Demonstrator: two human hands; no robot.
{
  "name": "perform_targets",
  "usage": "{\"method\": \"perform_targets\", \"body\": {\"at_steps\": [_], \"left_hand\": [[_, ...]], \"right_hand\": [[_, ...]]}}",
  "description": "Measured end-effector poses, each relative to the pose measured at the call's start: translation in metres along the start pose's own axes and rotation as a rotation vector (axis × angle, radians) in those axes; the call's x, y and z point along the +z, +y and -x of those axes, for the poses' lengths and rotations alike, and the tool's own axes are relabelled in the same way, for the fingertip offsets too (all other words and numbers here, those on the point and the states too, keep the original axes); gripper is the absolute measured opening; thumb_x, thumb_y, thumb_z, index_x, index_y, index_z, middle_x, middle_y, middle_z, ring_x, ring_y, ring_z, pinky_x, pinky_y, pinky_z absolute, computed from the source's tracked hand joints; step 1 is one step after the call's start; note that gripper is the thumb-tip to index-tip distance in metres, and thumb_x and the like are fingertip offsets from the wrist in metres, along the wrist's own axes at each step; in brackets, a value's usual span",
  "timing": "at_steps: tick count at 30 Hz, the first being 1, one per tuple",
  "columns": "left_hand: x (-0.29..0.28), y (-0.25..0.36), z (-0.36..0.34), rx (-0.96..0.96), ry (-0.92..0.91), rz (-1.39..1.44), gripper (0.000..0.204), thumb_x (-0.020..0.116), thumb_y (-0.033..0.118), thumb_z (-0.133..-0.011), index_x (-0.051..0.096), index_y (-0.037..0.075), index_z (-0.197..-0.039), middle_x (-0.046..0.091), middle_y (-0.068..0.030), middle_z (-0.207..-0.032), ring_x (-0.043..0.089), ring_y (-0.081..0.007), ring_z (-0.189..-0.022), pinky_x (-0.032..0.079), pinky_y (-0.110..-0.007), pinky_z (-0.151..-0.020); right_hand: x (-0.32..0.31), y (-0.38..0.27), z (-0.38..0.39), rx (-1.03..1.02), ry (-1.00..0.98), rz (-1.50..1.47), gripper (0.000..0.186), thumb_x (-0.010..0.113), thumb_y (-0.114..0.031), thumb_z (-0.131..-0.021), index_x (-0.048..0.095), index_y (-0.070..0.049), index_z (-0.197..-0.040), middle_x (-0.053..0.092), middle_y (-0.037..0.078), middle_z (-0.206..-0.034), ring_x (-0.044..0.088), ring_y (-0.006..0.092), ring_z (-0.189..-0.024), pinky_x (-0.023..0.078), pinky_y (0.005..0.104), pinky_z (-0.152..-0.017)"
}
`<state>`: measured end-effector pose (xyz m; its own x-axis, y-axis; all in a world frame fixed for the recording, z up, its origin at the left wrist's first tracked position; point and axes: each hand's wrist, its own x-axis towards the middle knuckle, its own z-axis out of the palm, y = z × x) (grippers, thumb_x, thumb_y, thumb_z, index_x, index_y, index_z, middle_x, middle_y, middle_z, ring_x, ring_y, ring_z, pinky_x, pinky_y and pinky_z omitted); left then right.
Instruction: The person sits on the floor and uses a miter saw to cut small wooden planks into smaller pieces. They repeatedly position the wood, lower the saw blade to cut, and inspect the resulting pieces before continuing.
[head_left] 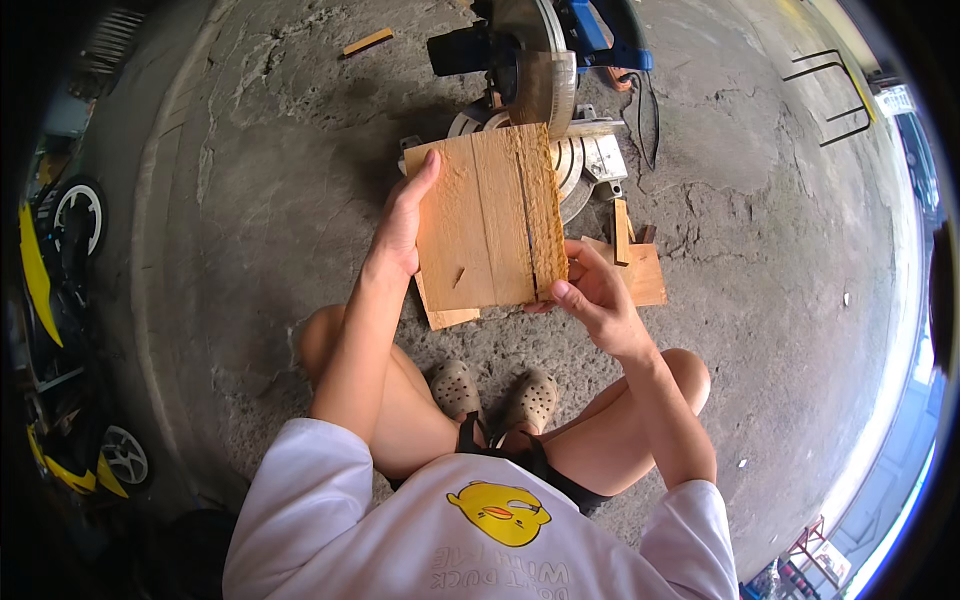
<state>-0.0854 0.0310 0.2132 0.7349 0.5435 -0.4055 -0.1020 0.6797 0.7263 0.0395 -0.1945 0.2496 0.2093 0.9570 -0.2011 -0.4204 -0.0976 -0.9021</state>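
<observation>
Between my two hands I hold up a roughly square wooden board (470, 220), light brown, with a dark lengthwise crack and a rough, splintery right edge. My left hand (402, 215) grips its left side, thumb lying on the face and fingers hidden behind. At the lower right corner my right hand (592, 298) pinches the board between thumb and fingers. Just beyond the board stands a blue miter saw (545, 70) on the ground, its silver base (603, 158) partly covered by the board.
Wooden offcuts lie on the cracked concrete floor (290, 200): a flat piece (645, 275) to the right, a small block (621, 232) near it, another piece (455, 319) under the board, and a strip (368, 41) far left. Yellow-and-black motorbikes (75, 215) stand left; a metal rack (850, 95) is far right.
</observation>
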Motion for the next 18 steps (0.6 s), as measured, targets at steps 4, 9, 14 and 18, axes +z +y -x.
{"method": "perform_targets", "body": {"at_steps": [4,9,14,18], "left_hand": [[-0.001,0.002,0.001,0.041,-0.034,0.01,0.06,0.065,0.052,-0.087,0.055,0.003,-0.121,0.062,-0.0085,-0.111,0.059,-0.0153,-0.104,0.048,-0.033,-0.087],[-0.006,0.005,0.007,0.131,-0.106,-0.006,0.059,0.06,0.052,-0.09,0.055,0.003,-0.12,0.062,-0.007,-0.112,0.06,-0.0144,-0.102,0.049,-0.032,-0.085],[-0.004,0.01,0.019,0.252,-0.137,0.015,0.062,0.059,0.052,-0.09,0.05,0.003,-0.127,0.059,-0.0092,-0.118,0.058,-0.0174,-0.109,0.048,-0.035,-0.091],[-0.003,0.012,0.027,0.431,-0.09,0.107,0.072,0.053,0.056,-0.091,0.04,0.002,-0.137,0.051,-0.0134,-0.131,0.051,-0.0245,-0.121,0.044,-0.04,-0.1]], "right_hand": [[0.007,-0.005,0.003,-0.053,0.003,0.062,0.041,0.051,-0.018,-0.1,0.037,0.003,-0.132,0.057,0.016,-0.115,0.059,0.0199,-0.105,0.053,0.0359,-0.089],[0.012,-0.005,0.007,-0.055,0.022,0.092,0.039,0.05,-0.017,-0.1,0.037,0.003,-0.132,0.056,0.014,-0.116,0.058,0.0184,-0.107,0.052,0.0345,-0.09],[0.014,-0.006,0.009,-0.071,0.043,0.114,0.036,0.051,-0.016,-0.1,0.04,0.002,-0.129,0.058,0.011,-0.112,0.058,0.0152,-0.101,0.051,0.0305,-0.085],[0.011,-0.015,-0.007,-0.075,0.153,0.114,0.033,0.056,-0.023,-0.098,0.048,0.0,-0.121,0.06,0.007,-0.102,0.058,0.011,-0.094,0.05,0.0269,-0.08]]}}
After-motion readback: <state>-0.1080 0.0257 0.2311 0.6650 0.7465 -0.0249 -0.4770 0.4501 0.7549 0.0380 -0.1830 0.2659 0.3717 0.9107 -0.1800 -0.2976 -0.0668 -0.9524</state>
